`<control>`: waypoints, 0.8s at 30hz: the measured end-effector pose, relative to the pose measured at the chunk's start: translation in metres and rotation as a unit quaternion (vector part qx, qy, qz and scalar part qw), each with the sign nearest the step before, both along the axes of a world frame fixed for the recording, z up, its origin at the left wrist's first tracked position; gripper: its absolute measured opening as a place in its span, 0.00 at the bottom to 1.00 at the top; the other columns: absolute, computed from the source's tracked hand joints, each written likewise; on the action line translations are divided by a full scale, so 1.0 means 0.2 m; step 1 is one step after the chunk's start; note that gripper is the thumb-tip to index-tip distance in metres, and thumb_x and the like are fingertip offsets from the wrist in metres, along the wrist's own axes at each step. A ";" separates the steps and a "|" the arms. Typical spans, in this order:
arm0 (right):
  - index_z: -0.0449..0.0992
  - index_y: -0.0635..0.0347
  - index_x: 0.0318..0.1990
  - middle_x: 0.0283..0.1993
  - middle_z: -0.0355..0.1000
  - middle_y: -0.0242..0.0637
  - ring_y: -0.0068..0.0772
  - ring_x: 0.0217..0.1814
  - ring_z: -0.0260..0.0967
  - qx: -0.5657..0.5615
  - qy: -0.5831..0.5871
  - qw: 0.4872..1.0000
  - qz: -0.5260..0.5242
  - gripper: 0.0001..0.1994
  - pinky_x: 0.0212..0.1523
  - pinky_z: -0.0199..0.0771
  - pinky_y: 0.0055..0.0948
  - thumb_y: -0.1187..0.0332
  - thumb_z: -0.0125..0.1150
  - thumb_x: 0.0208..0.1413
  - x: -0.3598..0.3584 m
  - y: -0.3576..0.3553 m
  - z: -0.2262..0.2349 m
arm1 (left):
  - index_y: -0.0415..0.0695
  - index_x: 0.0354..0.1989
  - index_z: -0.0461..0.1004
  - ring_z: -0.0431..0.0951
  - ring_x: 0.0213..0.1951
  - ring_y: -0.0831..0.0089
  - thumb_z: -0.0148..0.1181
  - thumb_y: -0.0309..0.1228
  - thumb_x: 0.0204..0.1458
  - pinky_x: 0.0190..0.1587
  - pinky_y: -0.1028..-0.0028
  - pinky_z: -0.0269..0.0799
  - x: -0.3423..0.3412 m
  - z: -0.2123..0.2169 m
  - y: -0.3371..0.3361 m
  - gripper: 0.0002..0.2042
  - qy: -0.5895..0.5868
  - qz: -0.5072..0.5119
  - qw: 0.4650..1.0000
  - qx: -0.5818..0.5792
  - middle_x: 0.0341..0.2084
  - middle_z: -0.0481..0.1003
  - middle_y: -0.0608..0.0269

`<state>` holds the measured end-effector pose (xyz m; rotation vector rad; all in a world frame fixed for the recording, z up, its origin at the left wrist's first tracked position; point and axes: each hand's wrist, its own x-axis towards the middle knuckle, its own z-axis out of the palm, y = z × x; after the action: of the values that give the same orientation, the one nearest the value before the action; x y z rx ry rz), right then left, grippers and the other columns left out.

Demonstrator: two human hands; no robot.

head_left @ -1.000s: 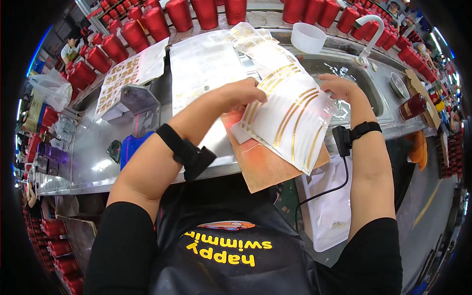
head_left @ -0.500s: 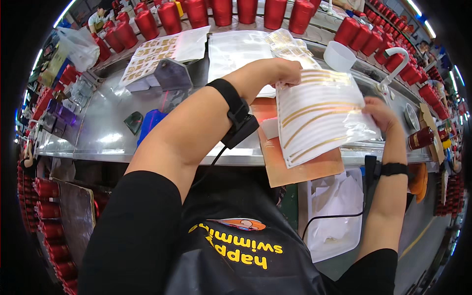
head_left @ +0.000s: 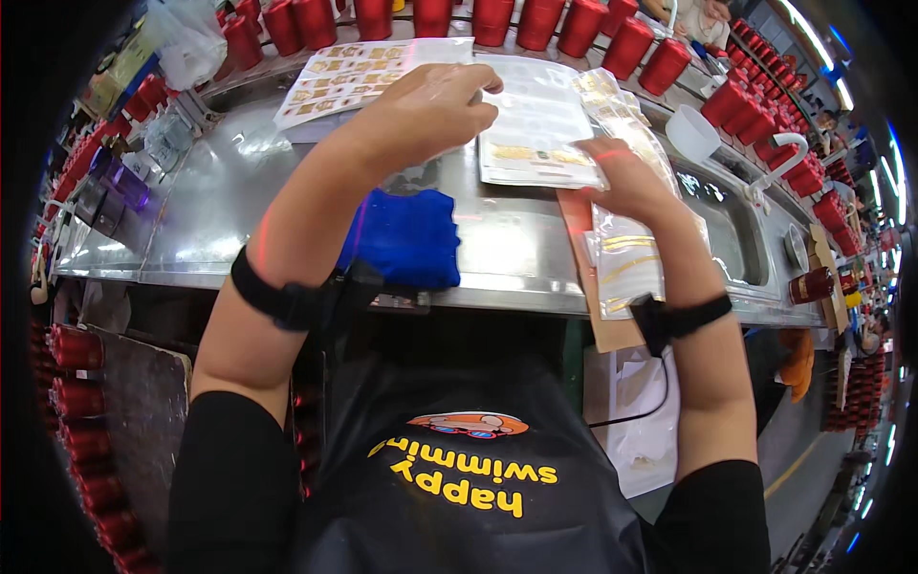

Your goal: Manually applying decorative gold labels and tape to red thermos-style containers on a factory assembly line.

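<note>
My left hand (head_left: 438, 103) hangs over the far middle of the metal table, thumb and fingers apart and nothing between them. It is near the left edge of a stack of white sheets (head_left: 535, 110) with gold decals along the front. At the stack's right front corner is my right hand (head_left: 626, 177), thumb and fingers spread around that corner. Whether it pinches a sheet does not show. Beneath my right wrist lie gold-striped sheets (head_left: 626, 251) on an orange-brown board (head_left: 617, 335). To the left, a decal sheet (head_left: 368, 65) with rows of gold pieces sits beyond my left forearm.
A folded blue cloth (head_left: 411, 239) lies by the table's front edge. On the right are a white tub (head_left: 692, 134), a sink (head_left: 722, 225) with a faucet (head_left: 779, 158), and a dark red jar (head_left: 818, 284). Red containers (head_left: 492, 21) line the back. A white bin (head_left: 641, 430) stands below.
The gold-striped sheet held up in both hands now lies at the right, released. My left hand moved left, and my right hand moved left to the white stack. The view has shifted, uncovering the blue cloth.
</note>
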<state>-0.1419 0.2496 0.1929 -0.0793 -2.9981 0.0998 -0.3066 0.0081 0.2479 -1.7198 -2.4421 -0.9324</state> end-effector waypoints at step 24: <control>0.76 0.62 0.43 0.34 0.75 0.47 0.44 0.35 0.73 -0.146 0.030 0.975 -0.164 0.13 0.40 0.72 0.35 0.63 0.59 0.54 -0.30 -0.24 0.01 | 0.43 0.43 0.71 0.63 0.43 0.51 0.61 0.27 0.44 0.47 0.59 0.59 0.02 -0.68 -0.54 0.15 -0.098 0.124 0.973 0.168 0.42 0.65 0.50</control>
<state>-0.2014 0.2022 0.1946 -0.5867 -2.8388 0.4926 -0.3020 -0.1002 0.1121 -1.2359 -2.3572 -1.4365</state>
